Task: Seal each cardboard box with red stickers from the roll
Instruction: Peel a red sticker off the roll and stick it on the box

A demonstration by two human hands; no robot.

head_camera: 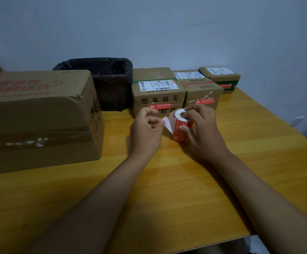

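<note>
My right hand (199, 129) grips the roll of red stickers (178, 128), a finger in its white core, just above the wooden table (167, 189). My left hand (146, 131) pinches the loose white backing strip (167, 124) that peels off the roll's left side. Behind the hands stand three small cardboard boxes. The nearest box (158, 92) has a red sticker (159, 106) across its front seam. The middle box (200, 88) and the far right box (220, 77) each show a red sticker too. A big cardboard box (39, 116) lies at the left with no sticker in sight.
A bin lined with a black bag (108, 83) stands at the back, between the big box and the small ones. A pale wall rises right behind the row. The table's right edge runs diagonally past the far right box.
</note>
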